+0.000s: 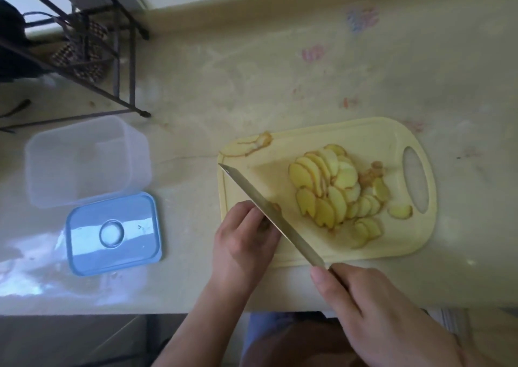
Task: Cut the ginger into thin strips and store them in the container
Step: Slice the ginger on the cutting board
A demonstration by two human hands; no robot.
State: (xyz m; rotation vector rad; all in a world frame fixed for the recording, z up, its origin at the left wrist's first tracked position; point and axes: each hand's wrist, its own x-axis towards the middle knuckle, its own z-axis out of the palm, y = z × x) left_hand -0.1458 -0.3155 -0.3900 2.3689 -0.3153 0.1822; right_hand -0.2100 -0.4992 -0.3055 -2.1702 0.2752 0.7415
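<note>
**Ginger under the blade at the board's near-left corner**

Ginger end piece point(276, 206), a small brown nub, sits pinned under my left hand point(244, 240); my fingers curl down onto it and their knuckles touch the flat of the knife point(269, 212). My right hand point(372, 307) is wrapped tight round the handle, thumb laid along it, just off the near edge of the cutting board point(392, 243). The blade runs diagonally, its tip at the board's left edge.

Beyond the blade, ginger slices point(333, 187) lie fanned and overlapping over the middle of the board, with a few strays toward the handle hole. A strip of peel point(252, 146) hangs over the far-left corner.

Left of the board, across bare counter point(252, 72), the blue lid point(115, 233) lies flat; just behind it, touching, stands the clear container point(84, 161), open. A black wire rack point(92, 44) stands farther back.
</note>
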